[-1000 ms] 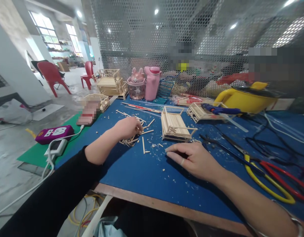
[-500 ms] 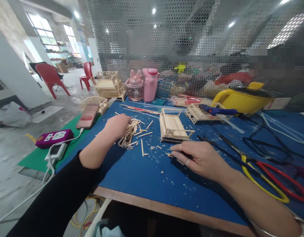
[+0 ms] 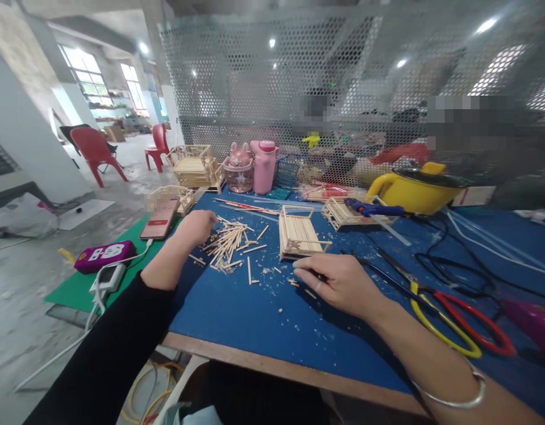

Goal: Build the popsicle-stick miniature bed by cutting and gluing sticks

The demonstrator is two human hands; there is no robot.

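My left hand is closed at the left edge of a loose pile of short wooden sticks; what its fingers hold, if anything, is hidden. Beside the front of a small wooden stick-built bed, my right hand hovers low over the blue table, its thumb and forefinger apart and nothing seen between them. Small stick offcuts lie near its fingertips.
Stick models stand at the back left, near a pink bottle. A blue glue gun rests before a yellow pot. Scissors lie right; a phone and purple box are left.
My left hand has moved left off the stick pile, showing more of it. The camera view has shifted slightly. My right hand stays near the bed's front.
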